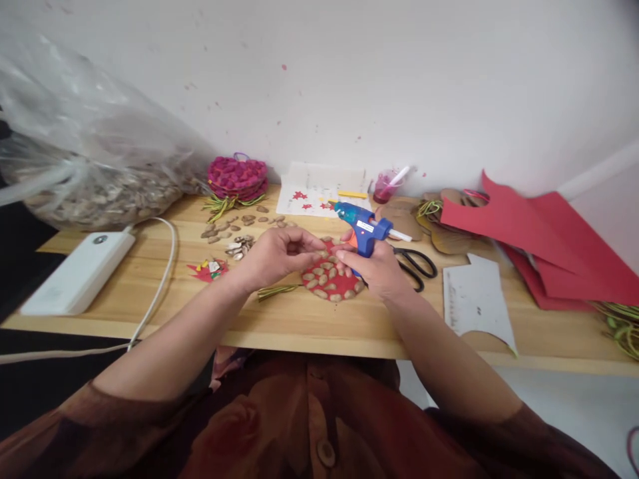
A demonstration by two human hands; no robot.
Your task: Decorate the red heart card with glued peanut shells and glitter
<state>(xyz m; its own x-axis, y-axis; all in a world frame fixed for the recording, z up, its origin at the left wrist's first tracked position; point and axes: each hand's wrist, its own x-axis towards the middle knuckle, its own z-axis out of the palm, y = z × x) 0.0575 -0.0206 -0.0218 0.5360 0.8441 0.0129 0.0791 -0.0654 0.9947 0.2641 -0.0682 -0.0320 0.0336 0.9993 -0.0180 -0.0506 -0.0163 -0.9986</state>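
Note:
A round red piece [341, 285] lies on the wooden table, with peanut shells [320, 280] set over its face and a green-yellow string tassel [277, 291] at its left. Above its upper left part is my left hand [279, 256], thumb and fingers pinched together. Whatever sits between those fingertips is too small to make out. My right hand [375, 269] grips a blue glue gun [366, 229] with a white glue stick in its back, its nozzle pointing up and left. Partly behind the right hand, black-handled scissors [422, 263] lie on the table.
Loose shells [217, 229] and a shell pile [239, 247] lie left of centre. A white power bank [77, 273] with a cable and a big plastic bag [100, 173] stand left. Magenta discs [237, 176] are stacked behind. Red sheets [544, 246] and cut cardboard [476, 299] lie right.

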